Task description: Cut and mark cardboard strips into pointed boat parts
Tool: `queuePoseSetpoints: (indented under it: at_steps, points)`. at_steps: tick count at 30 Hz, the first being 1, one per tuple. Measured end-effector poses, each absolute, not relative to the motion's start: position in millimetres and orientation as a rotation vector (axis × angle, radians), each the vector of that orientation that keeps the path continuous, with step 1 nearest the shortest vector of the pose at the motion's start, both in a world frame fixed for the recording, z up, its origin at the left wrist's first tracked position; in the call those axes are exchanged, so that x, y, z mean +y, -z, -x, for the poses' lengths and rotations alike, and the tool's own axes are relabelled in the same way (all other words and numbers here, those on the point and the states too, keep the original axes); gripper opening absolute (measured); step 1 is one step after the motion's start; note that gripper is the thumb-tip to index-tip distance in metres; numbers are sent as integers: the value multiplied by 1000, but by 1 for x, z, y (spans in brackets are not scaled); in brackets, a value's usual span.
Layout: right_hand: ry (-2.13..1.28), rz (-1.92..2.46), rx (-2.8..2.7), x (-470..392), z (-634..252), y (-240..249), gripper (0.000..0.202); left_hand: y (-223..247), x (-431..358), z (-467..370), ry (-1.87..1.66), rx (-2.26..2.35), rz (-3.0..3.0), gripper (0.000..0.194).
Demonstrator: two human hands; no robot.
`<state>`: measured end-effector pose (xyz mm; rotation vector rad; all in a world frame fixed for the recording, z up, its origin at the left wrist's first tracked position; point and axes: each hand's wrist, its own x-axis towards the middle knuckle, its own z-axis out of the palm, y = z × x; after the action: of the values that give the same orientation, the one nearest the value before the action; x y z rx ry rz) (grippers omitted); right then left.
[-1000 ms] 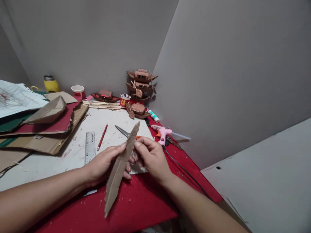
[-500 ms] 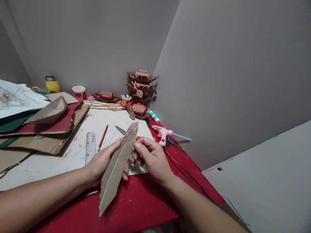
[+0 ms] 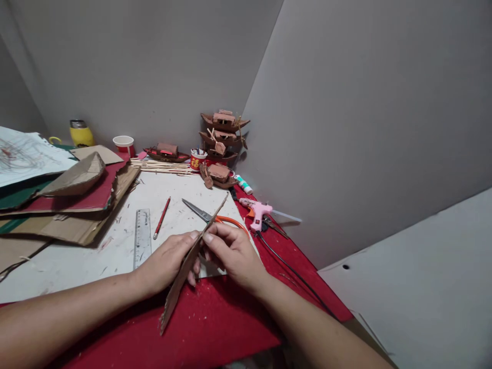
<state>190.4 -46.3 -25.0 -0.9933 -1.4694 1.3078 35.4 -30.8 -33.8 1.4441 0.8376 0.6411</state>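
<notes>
A long, pointed piece of cardboard [image 3: 177, 287] is held between both hands, turned so that its narrow edge faces me. My left hand [image 3: 171, 261] is closed round it from the left, with some fingertips showing on the far side. At its upper right edge, my right hand [image 3: 232, 251] pinches the cardboard between thumb and fingers. Just beyond the hands lie orange-handled scissors [image 3: 198, 210], partly hidden by the cardboard. A clear ruler [image 3: 142, 236] and a red pencil [image 3: 162, 218] rest on the white sheet to the left.
Cardboard sheets [image 3: 82, 228] are stacked at left with a folded cardboard hull [image 3: 77, 177] on top. Model boats [image 3: 224, 123] are piled in the back corner, near thin sticks [image 3: 163, 166] and a red cup [image 3: 198, 160]. A pink glue gun [image 3: 259, 212] with its cord lies at right.
The cardboard has been turned from showing its broad face to nearly edge-on. More of the scissors and their orange handles now shows. Both hands keep hold.
</notes>
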Motion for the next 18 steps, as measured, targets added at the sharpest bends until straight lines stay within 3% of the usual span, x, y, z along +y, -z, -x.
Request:
queuePoseSetpoints:
  at_steps: [18]
  points:
    - [-1187, 1058, -1502, -47, -191, 27, 20, 44, -29, -34, -676, 743, -1443, 45]
